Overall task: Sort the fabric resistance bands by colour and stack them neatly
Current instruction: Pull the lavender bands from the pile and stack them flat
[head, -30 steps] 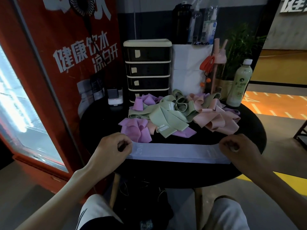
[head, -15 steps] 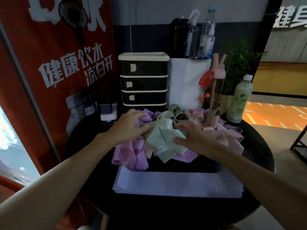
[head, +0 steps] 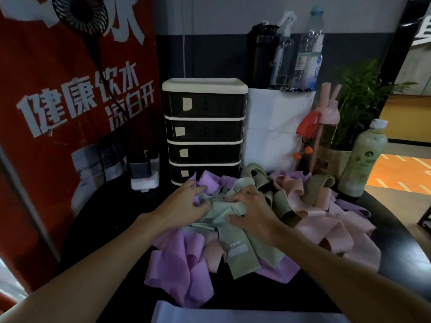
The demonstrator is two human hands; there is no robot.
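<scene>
Black table (head: 394,241), centre frame: left hand (head: 184,207) and right hand (head: 253,214), fingers (head: 247,191) curled, grip the bunched green band (head: 222,209) lying between them.

The fabric bands lie in one tangled heap on the round black table (head: 394,236). Purple bands (head: 177,271) sprawl at the near left, crumpled and folded over; pink bands (head: 326,229) spread to the right. Green bands (head: 238,250) run through the middle, some looping upright at the far side, and the left hand (head: 184,206) and right hand (head: 251,215) grip a bunch of them. One pale lavender band (head: 233,315) lies flat at the near edge.
</scene>
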